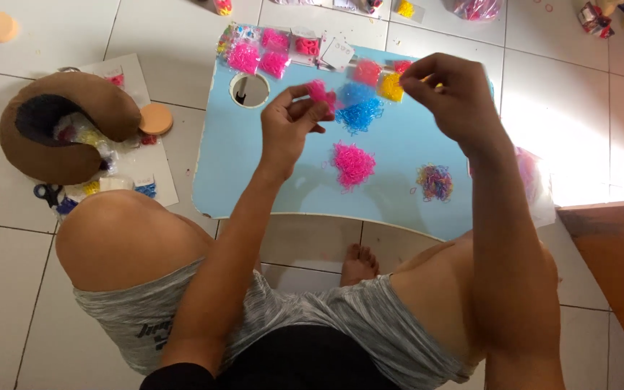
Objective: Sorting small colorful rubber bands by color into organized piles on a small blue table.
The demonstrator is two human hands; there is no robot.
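Observation:
My left hand (292, 121) hovers over a light blue lap table (269, 173), pinching a small clump of pink rubber bands (319, 92). Raised over the table's far right, my right hand (448, 95) has its fingertips pinched together; whether anything is in them I cannot tell. On the table lie a pink pile (353, 163), a blue pile (359, 114), a yellow pile (391, 87), a red-pink pile (367, 71) and a mixed-colour pile (435, 181) of tiny bands.
Small packets of pink bands (260, 56) sit at the table's far left, near a round hole (250, 89). A brown neck pillow (63, 126), scissors (50, 194) and round orange pads (156, 118) lie on the tiled floor at left. A wooden edge (615, 274) is at right.

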